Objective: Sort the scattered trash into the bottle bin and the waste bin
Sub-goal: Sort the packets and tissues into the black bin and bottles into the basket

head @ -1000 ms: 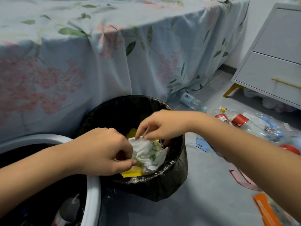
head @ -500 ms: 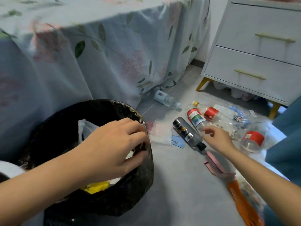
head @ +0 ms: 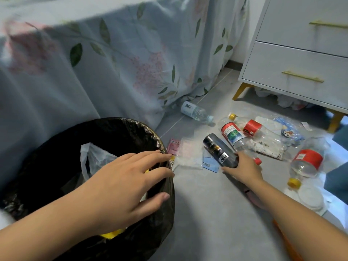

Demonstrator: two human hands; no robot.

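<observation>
A bin lined with a black bag (head: pixel 56 147) stands at the lower left, holding a white plastic bag (head: pixel 94 159) and something yellow. My left hand (head: pixel 128 181) hovers over its right rim with fingers spread and straight, holding nothing. My right hand (head: pixel 243 166) reaches across the grey floor and grips the neck end of a dark bottle (head: pixel 218 147) lying there. Around it lie several clear plastic bottles with red labels (head: pixel 233 134) (head: pixel 307 161), another clear bottle (head: pixel 195 112) by the bed sheet, and flat wrappers (head: pixel 188 151).
A floral bed sheet (head: pixel 113 63) hangs down at the back and left. A white drawer unit (head: pixel 293 68) on yellow legs stands at the right. Clear plastic bags (head: pixel 290 130), a round white lid (head: pixel 310 196) and an orange wrapper (head: pixel 286 240) lie on the floor at the right.
Both hands left the crumpled white trash in the black-lined bin. My right hand reached right to the floor and took hold of the dark bottle. My left hand's fingers straightened. The view turned right.
</observation>
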